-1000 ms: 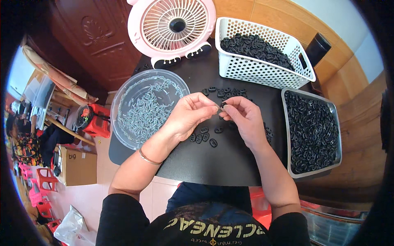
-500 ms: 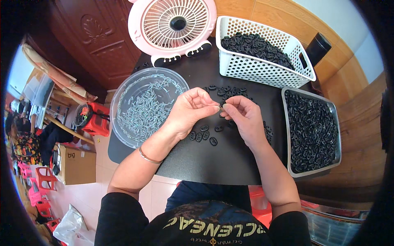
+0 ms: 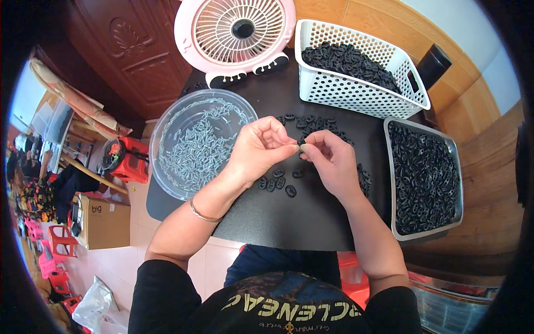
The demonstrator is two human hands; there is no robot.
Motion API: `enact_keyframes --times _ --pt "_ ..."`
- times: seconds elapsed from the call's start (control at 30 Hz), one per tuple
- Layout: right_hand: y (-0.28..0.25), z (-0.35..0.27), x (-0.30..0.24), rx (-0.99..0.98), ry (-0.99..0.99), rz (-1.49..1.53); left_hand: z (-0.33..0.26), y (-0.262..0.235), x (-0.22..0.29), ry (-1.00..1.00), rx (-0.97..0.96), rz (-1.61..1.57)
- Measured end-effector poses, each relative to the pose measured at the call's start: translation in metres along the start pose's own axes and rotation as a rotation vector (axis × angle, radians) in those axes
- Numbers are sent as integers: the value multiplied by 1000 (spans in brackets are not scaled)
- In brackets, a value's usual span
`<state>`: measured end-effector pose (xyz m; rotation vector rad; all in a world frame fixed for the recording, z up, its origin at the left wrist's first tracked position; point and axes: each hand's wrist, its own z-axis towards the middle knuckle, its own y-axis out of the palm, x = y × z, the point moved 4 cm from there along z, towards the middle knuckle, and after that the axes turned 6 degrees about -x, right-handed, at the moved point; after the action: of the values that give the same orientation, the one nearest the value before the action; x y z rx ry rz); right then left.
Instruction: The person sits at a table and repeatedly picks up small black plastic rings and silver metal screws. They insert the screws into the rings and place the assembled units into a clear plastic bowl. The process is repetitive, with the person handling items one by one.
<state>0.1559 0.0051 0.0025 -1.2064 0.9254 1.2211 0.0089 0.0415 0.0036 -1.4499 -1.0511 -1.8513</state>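
Over the dark table (image 3: 311, 225), my left hand (image 3: 260, 147) and my right hand (image 3: 332, 161) meet fingertip to fingertip, both closed in a pinch. A small black oval piece (image 3: 301, 142) shows between them, gripped by the right fingertips. What the left thumb and forefinger pinch, if anything, is too small to make out. Just below the hands lie several loose black two-holed oval pieces (image 3: 291, 191). More of them form a pile (image 3: 320, 123) behind the hands, partly hidden by them. Left of my left hand is a clear round tub (image 3: 157, 161) of small silvery pins (image 3: 194, 147).
A white perforated basket (image 3: 356, 94) heaped with black pieces stands at the back right. A metal tray (image 3: 392, 183) full of black oval pieces lies at the right. A pink fan (image 3: 233, 33) stands at the back, beside a dark cylinder (image 3: 434, 64) past the basket.
Both hands stay pinched together in nearly the same place, with only slight finger movement. The whole view has shifted a little.
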Motion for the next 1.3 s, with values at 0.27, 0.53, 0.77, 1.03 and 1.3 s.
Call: enact_keyframes --times 0.27,0.53,0.77,1.03,1.3 --pt "-4 3 3 3 26 81 1 6 8 40 21 31" --pt "-3 3 3 -13 60 181 2 3 -1 -74 -33 22" --pt "-3 2 2 3 29 176 1 3 -6 -196 -76 20" --pt "-2 2 6 6 21 106 1 3 -8 -103 -74 29" --pt "-2 1 4 -56 79 188 -3 7 3 44 27 350"
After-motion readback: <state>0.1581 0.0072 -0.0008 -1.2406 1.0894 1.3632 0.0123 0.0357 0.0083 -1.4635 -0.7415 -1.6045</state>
